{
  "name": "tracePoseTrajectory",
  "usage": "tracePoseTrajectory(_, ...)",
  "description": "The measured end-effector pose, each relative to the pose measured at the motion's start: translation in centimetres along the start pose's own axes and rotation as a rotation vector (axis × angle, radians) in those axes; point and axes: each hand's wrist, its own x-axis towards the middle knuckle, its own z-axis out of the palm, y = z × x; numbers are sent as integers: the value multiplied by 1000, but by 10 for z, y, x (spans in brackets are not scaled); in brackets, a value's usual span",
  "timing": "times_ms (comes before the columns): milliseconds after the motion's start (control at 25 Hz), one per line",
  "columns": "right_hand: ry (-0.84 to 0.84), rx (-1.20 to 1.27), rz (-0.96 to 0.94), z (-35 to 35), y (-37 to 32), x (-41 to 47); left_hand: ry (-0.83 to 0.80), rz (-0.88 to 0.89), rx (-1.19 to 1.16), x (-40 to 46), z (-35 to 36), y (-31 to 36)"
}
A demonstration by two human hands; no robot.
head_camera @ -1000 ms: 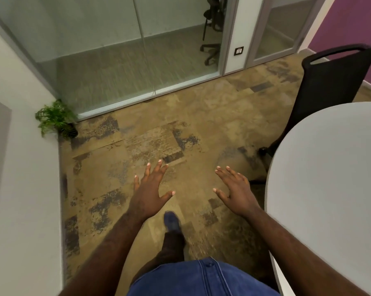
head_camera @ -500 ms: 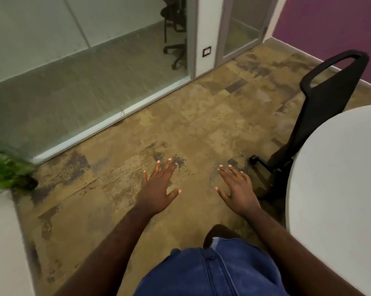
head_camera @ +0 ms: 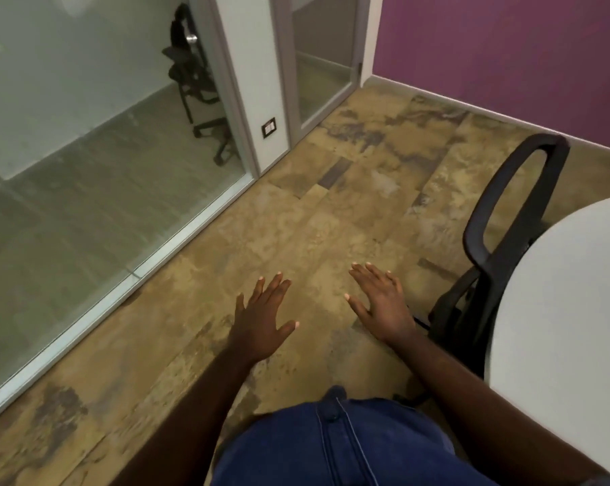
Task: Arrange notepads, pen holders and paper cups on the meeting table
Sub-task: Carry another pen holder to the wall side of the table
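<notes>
Left hand (head_camera: 261, 327) and right hand (head_camera: 384, 306) hover flat-fingered, holding nothing, beside the smooth white table (head_camera: 559, 310).

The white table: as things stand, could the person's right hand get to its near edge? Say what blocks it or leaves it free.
Probably yes. The right hand is open, holds nothing, and hovers over the floor left of the white table. Only the black chair stands close by, further forward, so the nearest edge looks unobstructed.
</notes>
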Motion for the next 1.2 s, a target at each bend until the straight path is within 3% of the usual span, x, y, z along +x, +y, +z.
tracePoseTrajectory(480,76,-131,225,-16,105,263,-59,218,-17,338,-56,1)
tracePoseTrajectory(680,127,-142,361,-36,146,347,-129,388,7,481,-85,19)
tracePoseTrajectory(960,220,-120,593,-78,252,430,-196,601,107,660,-98,107)
tracePoseTrajectory(1200,240,-122,712,-135,399,488,-211,692,116,804,-90,237)
